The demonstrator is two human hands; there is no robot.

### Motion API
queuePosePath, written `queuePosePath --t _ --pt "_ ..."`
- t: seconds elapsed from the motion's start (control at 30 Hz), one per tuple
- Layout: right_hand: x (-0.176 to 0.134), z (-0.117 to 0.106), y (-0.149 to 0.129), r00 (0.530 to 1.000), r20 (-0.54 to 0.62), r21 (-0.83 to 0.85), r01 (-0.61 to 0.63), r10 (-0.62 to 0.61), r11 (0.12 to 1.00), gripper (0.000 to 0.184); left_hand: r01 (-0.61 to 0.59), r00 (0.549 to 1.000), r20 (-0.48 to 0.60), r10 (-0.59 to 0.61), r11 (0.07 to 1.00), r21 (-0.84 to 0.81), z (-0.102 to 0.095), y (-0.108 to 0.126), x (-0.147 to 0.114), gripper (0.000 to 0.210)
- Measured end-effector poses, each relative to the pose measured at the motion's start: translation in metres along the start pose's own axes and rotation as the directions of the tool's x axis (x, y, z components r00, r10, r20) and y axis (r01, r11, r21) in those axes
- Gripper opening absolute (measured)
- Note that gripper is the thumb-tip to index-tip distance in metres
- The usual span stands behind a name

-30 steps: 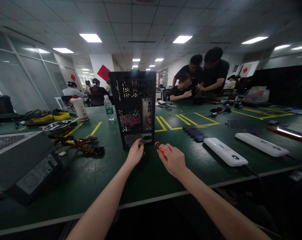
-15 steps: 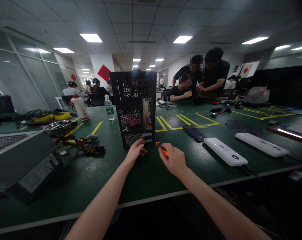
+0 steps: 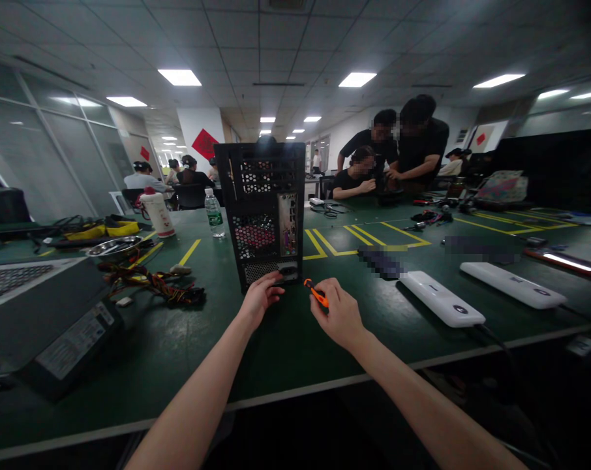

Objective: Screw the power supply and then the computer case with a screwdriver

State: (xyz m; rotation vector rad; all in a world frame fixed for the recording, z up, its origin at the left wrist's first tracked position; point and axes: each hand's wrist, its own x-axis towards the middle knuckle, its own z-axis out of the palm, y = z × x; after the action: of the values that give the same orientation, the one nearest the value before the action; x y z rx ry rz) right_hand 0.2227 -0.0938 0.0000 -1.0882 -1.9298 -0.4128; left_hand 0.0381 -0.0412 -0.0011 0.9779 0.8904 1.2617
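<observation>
A black computer case [image 3: 263,176] stands upright on the green table, its back panel with ports facing me. At its lower edge, in front of the power socket area, is my left hand [image 3: 262,297], fingers partly spread and nothing visible in them; whether the fingertips touch the panel I cannot tell. My right hand [image 3: 338,313] is closed round an orange and black screwdriver [image 3: 319,295], which points up and left toward the case's lower right corner, apart from it. The screwdriver's tip is hard to make out.
At the left lies a grey power supply [image 3: 55,320] with bundled cables [image 3: 163,284]. A metal bowl [image 3: 112,247], a white flask [image 3: 157,212] and a water bottle [image 3: 214,214] stand behind. Two white oblong devices [image 3: 442,299] with cords lie at the right. Several people are beyond the table.
My left hand has shifted slightly left and its fingers have spread a little. My right hand has barely moved, still holding the screwdriver.
</observation>
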Motion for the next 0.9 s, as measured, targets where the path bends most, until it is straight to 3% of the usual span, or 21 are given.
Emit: queuePosePath --t 0.23,0.47,0.73,0.9 --pt "-0.0009 -0.002 0.0 0.999 0.031 -0.029 -0.035 0.036 0.999 0.016 0.008 1.0 -0.014 -0.009 0.998 -0.058 -0.0017 0.0026 0.0007 0.031" --pt "-0.0007 0.0004 -0.0012 0.999 0.022 -0.021 0.034 -0.033 0.999 0.014 0.002 1.0 -0.01 -0.002 0.998 -0.061 -0.0016 0.003 0.0005 0.031" --pt "-0.0001 -0.0028 -0.0012 0.999 0.051 -0.086 -0.009 0.013 0.996 0.02 0.008 1.0 -0.004 -0.008 0.997 -0.07 -0.0021 0.0034 -0.0002 0.032" --pt "0.0005 -0.0052 -0.0045 0.998 0.041 -0.035 -0.041 0.042 0.999 0.02 0.014 1.0 -0.006 -0.015 0.996 -0.082 -0.0005 0.0054 -0.0018 0.032"
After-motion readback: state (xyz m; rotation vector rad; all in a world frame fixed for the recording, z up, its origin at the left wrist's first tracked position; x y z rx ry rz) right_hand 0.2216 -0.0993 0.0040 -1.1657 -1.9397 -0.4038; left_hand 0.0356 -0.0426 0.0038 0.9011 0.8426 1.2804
